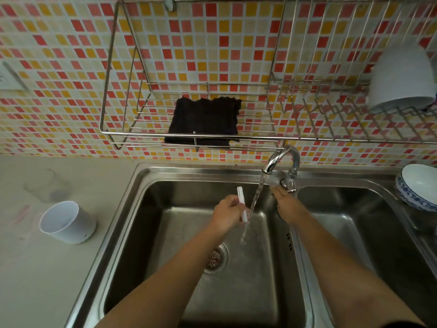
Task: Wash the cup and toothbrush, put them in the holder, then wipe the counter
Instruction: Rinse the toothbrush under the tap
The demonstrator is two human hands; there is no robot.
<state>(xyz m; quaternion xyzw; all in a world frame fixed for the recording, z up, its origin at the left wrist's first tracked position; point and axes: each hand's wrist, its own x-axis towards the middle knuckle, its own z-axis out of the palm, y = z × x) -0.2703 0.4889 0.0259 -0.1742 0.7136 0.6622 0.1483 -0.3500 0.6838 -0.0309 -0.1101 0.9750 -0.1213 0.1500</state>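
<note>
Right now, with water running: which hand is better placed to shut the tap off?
Right. The right hand touches the tap handle, so it probably only needs to turn it. The left hand is busy: its fingers grip the toothbrush beside the stream, farther from the handle.

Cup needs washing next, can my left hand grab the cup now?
Probably not yet: the left hand grips the toothbrush. Its way across to the cup looks free, though.
</note>
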